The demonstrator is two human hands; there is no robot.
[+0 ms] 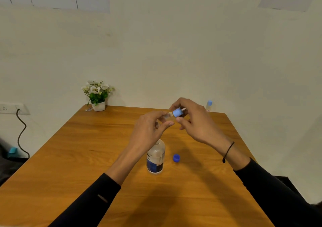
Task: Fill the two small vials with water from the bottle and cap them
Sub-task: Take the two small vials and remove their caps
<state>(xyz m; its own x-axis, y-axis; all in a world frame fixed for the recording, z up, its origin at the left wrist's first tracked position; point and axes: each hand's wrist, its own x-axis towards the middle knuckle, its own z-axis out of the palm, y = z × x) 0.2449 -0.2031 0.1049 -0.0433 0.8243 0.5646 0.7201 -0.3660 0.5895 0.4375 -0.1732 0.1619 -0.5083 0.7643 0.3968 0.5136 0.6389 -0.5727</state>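
Both arms reach forward from the lower edge of the view, each in a long black sleeve that ends short of the wrist, and the two hands meet in front of the person, raised. The left hand (151, 127) is seen from its back, wrist bent slightly, its thumb and fingertips brought together in a pinch pointing rightward. The right hand (193, 117) faces it, fingers curled inward and the thumb extended toward the left hand's fingertips. A thin black cord bracelet (228, 151) circles the bare right wrist.
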